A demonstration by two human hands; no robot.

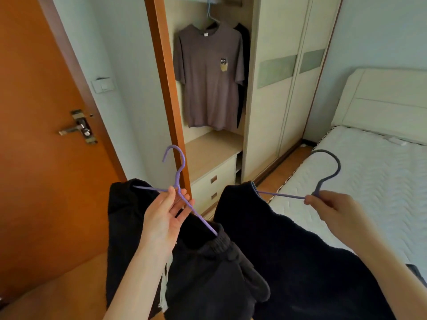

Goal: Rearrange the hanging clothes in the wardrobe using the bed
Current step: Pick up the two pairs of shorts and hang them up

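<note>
Purple hanger (177, 180) slants down-right (hook up).

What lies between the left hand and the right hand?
In the head view, the dark garment on the grey hanger hangs between the left hand and the right hand; the wardrobe drawers show behind it.

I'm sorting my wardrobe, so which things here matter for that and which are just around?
Job: purple hanger with black drawstring trousers in left hand; grey hanger with dark garment in right hand; owl T-shirt in wardrobe; bed.
Around: orange door, door handle, light switch, drawers.
</note>
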